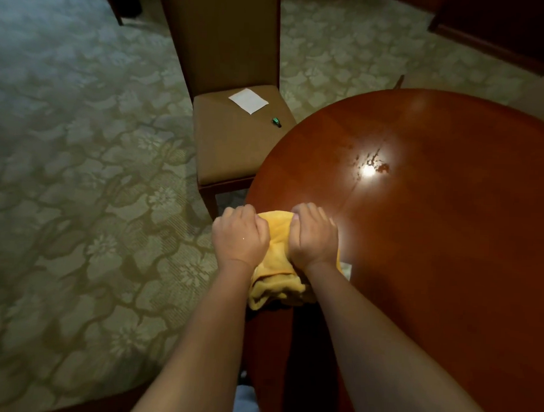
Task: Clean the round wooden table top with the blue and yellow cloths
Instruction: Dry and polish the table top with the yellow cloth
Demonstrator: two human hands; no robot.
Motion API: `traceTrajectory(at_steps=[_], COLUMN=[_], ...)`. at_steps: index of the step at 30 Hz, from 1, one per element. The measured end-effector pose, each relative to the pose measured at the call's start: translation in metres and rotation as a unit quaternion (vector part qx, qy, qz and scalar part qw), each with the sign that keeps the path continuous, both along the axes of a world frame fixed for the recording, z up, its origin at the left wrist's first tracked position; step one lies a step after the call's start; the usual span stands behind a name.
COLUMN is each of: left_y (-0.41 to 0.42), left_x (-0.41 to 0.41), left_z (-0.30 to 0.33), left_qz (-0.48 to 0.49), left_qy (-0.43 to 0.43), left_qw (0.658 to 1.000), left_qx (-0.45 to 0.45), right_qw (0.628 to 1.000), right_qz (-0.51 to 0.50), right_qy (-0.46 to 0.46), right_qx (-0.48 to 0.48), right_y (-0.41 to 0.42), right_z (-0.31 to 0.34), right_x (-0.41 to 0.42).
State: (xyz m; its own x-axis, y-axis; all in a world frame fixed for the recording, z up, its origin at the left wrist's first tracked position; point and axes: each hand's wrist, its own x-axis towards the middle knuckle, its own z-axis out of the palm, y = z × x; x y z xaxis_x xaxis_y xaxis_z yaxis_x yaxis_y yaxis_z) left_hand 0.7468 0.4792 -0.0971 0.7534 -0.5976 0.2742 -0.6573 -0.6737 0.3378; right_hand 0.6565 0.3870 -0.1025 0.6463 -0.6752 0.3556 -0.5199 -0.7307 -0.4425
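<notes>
No readable text, labels or numbers anywhere; the white paper (248,100) on the chair (229,149) looks blank

A cloth (276,255) is held between the left hand (240,235) and right hand (314,235) at the worktop (433,242) edge; a chair (230,136) is set beyond the left hand.

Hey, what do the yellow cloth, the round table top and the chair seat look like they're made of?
Yellow cloth: soft, fuzzy fabric, likely microfibre or terry; it bunches in plush folds. Round table top: reddish-brown wood or veneer with a glossy varnish; it mirrors a bright lamp glare. Chair seat: tan matte upholstery, probably woven fabric, though the weave is too blurred to confirm.
</notes>
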Motion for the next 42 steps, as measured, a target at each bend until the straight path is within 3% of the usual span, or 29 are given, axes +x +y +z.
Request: traceTrajectory(at_steps=[7,15,22,34,42], left_y=[0.067,0.089,0.073,-0.019,-0.042], left_x=[-0.074,-0.111,-0.088,0.034,0.062], left_z=[0.000,-0.003,-0.010,-0.013,-0.010], left_qz=[0.006,0.045,0.097,0.061,0.017], left_qy=[-0.045,-0.001,0.033,0.016,-0.057], left_qw=[0.999,0.999,0.994,0.998,0.998], left_qx=[0.015,-0.026,-0.047,-0.027,0.003], right_qw=[0.999,1.000,0.998,0.992,0.991], right_qz=[0.005,0.010,0.041,-0.071,-0.098], right_qy=[-0.020,-0.014,-0.025,-0.056,-0.046], right_qx=[0.026,-0.012,-0.039,-0.088,-0.075], right_y=[0.053,0.069,0.047,-0.026,-0.043], right_z=[0.000,-0.003,-0.007,-0.011,-0.009], right_x=[-0.071,-0.097,-0.056,0.054,0.074])
